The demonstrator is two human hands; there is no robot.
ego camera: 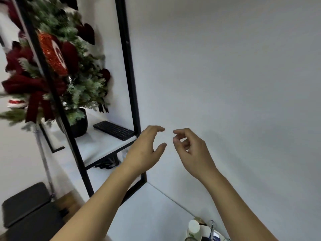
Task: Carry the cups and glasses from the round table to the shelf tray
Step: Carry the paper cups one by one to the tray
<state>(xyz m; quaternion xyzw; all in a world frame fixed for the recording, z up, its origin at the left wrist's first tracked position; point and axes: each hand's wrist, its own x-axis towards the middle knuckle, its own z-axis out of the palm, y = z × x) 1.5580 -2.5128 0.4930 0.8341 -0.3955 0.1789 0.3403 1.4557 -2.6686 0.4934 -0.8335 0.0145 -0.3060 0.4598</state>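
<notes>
Both arms reach forward in front of a bare white wall. My left hand [145,148] is open, fingers spread and curved, holding nothing, just right of the black shelf frame [129,70]. My right hand [191,150] is also empty, its fingers loosely curled and apart. At the bottom edge, a few small items show on a white surface: a pale cup-like container [193,227] and the rim of a glass [190,239], partly cut off. No tray is in view.
The white shelf board [97,145] carries a black keyboard [114,130] and a black pot [79,126] with a decorated green and red tree [57,66]. Dark cables hang under the shelf. Black padded seats [26,202] stand at lower left.
</notes>
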